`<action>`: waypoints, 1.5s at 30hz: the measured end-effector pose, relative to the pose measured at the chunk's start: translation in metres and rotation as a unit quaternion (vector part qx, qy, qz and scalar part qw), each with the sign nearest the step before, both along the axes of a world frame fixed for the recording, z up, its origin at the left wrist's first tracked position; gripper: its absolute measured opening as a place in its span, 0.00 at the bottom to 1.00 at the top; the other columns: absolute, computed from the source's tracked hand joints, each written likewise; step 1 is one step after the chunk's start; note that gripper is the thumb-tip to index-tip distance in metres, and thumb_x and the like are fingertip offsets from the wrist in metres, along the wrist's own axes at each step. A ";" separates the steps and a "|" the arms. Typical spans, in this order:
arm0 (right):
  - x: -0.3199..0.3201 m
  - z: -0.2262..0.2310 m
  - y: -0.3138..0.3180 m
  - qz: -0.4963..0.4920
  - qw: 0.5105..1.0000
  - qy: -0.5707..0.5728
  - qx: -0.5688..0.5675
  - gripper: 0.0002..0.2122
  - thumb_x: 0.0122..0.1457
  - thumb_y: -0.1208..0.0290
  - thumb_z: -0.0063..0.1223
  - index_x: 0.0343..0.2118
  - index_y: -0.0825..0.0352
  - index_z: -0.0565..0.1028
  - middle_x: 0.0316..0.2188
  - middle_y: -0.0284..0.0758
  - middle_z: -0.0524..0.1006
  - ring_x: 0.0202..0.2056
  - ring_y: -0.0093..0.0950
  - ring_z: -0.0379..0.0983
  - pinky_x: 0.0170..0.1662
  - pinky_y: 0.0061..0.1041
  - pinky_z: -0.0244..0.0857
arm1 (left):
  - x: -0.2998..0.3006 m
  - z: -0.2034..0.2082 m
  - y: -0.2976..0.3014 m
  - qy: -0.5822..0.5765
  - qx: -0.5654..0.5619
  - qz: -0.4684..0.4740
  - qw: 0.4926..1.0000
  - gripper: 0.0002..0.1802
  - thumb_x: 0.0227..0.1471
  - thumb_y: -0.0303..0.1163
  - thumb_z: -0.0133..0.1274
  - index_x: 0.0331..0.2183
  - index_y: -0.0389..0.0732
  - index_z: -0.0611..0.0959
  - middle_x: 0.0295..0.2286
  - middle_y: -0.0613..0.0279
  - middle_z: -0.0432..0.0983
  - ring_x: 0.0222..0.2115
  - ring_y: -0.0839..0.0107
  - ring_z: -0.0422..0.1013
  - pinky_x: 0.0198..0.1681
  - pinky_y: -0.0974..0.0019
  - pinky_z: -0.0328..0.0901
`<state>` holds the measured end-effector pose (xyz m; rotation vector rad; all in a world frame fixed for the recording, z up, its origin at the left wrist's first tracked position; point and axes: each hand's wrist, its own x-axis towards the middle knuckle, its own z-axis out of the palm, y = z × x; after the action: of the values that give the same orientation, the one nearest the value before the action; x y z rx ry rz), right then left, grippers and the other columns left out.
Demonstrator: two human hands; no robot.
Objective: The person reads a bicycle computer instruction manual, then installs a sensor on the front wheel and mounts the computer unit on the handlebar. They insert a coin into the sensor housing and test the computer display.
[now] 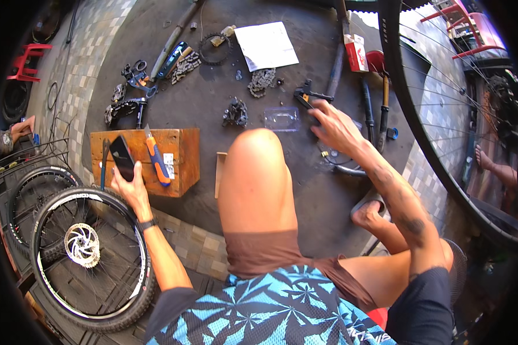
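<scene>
Black part (312,94) lay just ahead and left of my right hand (335,127), right at the fingertips, longest bar roughly crosswise to my reach. Fingers were curled (couldn't tell if they gripped it). Left hand (133,187) was well off, holding a black phone (121,156).

The right hand (335,127) blurs by the black tool (306,94), grip unclear. A cropped wheel (399,75) partly hides the mat's (213,95) right edge.
</scene>
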<state>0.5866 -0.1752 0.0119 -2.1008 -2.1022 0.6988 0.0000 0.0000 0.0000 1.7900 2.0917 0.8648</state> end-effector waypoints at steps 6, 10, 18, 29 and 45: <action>-0.027 -0.099 0.147 -0.007 0.979 -0.178 0.096 0.20 0.61 0.69 0.59 0.55 0.69 0.76 0.70 0.45 0.63 0.69 0.39 0.63 0.66 0.41 0.64 | -0.008 -0.011 -0.026 0.154 0.048 0.002 0.987 0.49 0.52 0.47 0.72 0.66 0.33 0.71 0.52 0.43 0.68 0.55 0.47 0.66 0.63 0.49 0.60; -0.038 -0.136 0.192 0.022 0.966 -0.249 0.060 0.23 0.63 0.68 0.54 0.61 0.72 0.74 0.73 0.44 0.60 0.71 0.39 0.60 0.68 0.44 0.61 | -0.002 -0.015 -0.034 0.150 0.061 0.002 0.987 0.45 0.56 0.47 0.70 0.67 0.37 0.71 0.55 0.43 0.68 0.58 0.47 0.65 0.63 0.47 0.58; -0.022 -0.101 0.187 -0.012 0.941 -0.299 0.158 0.24 0.65 0.71 0.48 0.64 0.74 0.71 0.71 0.43 0.63 0.68 0.37 0.64 0.66 0.40 0.62 | 0.044 0.034 -0.033 0.171 0.206 0.003 0.964 0.34 0.62 0.42 0.65 0.63 0.36 0.76 0.55 0.45 0.71 0.59 0.49 0.66 0.61 0.47 0.62; -0.052 0.151 -0.022 0.289 0.887 -0.140 0.332 0.28 0.56 0.74 0.62 0.62 0.64 0.77 0.67 0.29 0.71 0.55 0.25 0.72 0.59 0.28 0.70 | 0.271 0.139 -0.021 -0.757 -0.350 -0.215 0.509 0.50 0.64 0.70 0.45 0.66 0.34 0.69 0.63 0.34 0.66 0.64 0.47 0.66 0.64 0.42 0.67; -0.020 0.194 -0.122 -0.119 0.890 0.218 0.381 0.12 0.61 0.87 0.45 0.42 0.74 0.80 0.66 0.55 0.68 0.61 0.46 0.75 0.62 0.44 0.72 | 0.334 0.228 0.014 -0.305 -0.436 -0.572 0.624 0.20 0.59 0.32 0.66 0.48 0.28 0.85 0.36 0.58 0.86 0.34 0.75 0.81 0.39 0.71 0.75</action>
<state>0.5667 -0.2968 0.2060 -1.5316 -1.4846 0.2089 0.3338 0.0143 0.2278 1.4253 0.4126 -0.0294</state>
